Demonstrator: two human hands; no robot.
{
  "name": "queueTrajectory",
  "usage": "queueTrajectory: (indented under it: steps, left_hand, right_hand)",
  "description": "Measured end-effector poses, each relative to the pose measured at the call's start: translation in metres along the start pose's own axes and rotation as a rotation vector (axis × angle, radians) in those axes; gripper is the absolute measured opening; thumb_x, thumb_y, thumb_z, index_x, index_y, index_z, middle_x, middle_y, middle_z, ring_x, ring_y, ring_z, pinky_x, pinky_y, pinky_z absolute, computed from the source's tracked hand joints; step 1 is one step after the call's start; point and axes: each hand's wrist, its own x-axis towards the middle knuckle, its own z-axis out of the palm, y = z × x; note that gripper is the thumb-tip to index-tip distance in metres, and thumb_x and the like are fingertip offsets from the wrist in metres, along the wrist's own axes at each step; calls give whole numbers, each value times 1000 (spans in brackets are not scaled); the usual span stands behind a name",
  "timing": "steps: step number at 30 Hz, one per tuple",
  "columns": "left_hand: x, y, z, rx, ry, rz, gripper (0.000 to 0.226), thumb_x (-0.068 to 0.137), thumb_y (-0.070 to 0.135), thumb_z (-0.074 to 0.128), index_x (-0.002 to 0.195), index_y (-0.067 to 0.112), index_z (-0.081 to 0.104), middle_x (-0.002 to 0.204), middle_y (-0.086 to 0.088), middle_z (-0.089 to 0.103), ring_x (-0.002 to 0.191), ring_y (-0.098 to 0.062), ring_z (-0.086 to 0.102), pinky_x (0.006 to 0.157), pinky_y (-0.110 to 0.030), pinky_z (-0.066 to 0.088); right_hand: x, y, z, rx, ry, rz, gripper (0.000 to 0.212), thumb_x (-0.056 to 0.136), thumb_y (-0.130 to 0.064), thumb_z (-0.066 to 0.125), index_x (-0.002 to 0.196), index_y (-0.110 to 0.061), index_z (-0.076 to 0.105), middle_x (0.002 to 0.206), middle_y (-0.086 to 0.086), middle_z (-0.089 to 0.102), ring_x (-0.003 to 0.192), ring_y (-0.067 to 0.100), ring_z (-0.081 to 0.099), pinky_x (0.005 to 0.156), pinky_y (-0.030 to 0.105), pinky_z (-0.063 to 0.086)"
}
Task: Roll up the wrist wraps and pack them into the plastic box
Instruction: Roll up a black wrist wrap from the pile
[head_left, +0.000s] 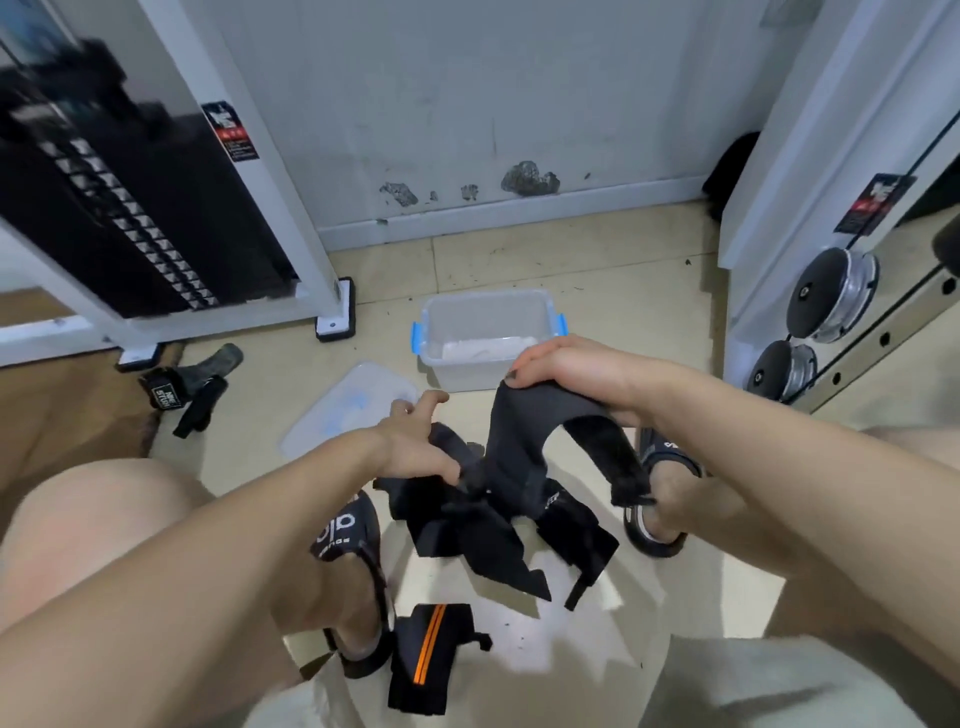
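Both hands, left (415, 441) and right (566, 374), grip clamped on tangled black wrist wraps (498, 499) near the open plastic box (488, 312).

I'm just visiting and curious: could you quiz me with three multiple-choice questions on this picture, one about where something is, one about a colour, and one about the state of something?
1. Where does the lid lie?
A. on the plastic box
B. on the floor beside the box
C. in the person's lap

2. What colour is the stripe on the wrap nearest the camera?
A. orange
B. green
C. white

3. What is the right hand doing?
A. resting flat on the floor
B. holding the lid
C. gripping a black wrist wrap

Answers:
1 B: the lid lies flat on the tiles, left of the open plastic box.
2 A: an orange stripe runs along that black wrap.
3 C: its fingers curl round the black wrist wrap, lifted above the pile, which the left hand also grips.
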Motion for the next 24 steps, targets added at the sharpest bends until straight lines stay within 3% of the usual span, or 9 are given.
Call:
queueTrajectory:
  steps: [4, 7, 11, 15, 17, 19, 21, 24]
  left_hand:
    - [-22, 15, -14, -83, -219, 177, 87, 77, 28, 81, 145, 51, 32, 150, 10, 39, 140, -14, 38, 114, -39, 39]
    - [-26, 21, -24, -72, -175, 256, 60, 86, 32, 80, 134, 42, 46, 143, 10, 48, 139, -10, 41, 114, -33, 37]
    - [-21, 21, -41, -188, 27, 334, 74, 85, 37, 83, 139, 35, 33, 139, 6, 44, 134, -14, 44, 104, -27, 37]
    - [-14, 18, -53, -283, 79, 443, 82, 83, 33, 86, 135, 61, 29, 153, 9, 34, 141, -14, 35, 110, -31, 33]
    - [-10, 16, -58, -186, 90, 467, 84, 85, 28, 83, 146, 51, 30, 154, 15, 35, 141, -11, 32, 113, -32, 30]
    - [-7, 15, -65, -139, 96, 450, 72, 86, 18, 80, 143, 38, 43, 145, 15, 46, 135, -9, 40, 112, -32, 35]
    - [-3, 13, -73, -175, 90, 459, 44, 84, 16, 79, 123, 24, 61, 123, 10, 60, 121, -11, 53, 108, -37, 42]
    - [2, 14, -83, -153, 84, 489, 13, 88, 21, 76, 89, 16, 64, 92, 3, 62, 91, -13, 59, 88, -35, 49]
  right_hand:
    - [-4, -16, 8, 239, -52, -56, 12, 98, -17, 61, 91, -13, 69, 81, 9, 67, 72, 22, 67, 68, 31, 53]
    - [-5, -34, 9, 353, -84, -101, 13, 102, -15, 53, 93, -12, 62, 75, 7, 61, 66, 21, 64, 63, 31, 53]
    - [-6, -55, -2, 478, -121, -103, 13, 102, -17, 50, 93, -13, 58, 80, 10, 59, 71, 24, 61, 66, 33, 53]
    - [-2, -63, -3, 592, -185, -98, 19, 104, -13, 45, 88, -8, 55, 77, 9, 67, 70, 21, 70, 59, 26, 57]
    - [0, -66, -2, 567, -200, -97, 23, 104, -12, 43, 86, -8, 57, 72, 7, 69, 64, 17, 71, 55, 22, 54]
    - [4, -67, -2, 567, -195, -100, 23, 103, -11, 43, 85, -7, 57, 69, 6, 69, 61, 17, 70, 54, 21, 53]
    - [9, -68, -4, 596, -183, -87, 23, 102, -10, 43, 84, -7, 57, 70, 7, 68, 61, 19, 69, 56, 22, 54]
    - [15, -67, -8, 562, -121, -62, 19, 97, -13, 48, 80, -11, 56, 74, 6, 61, 64, 20, 61, 61, 28, 51]
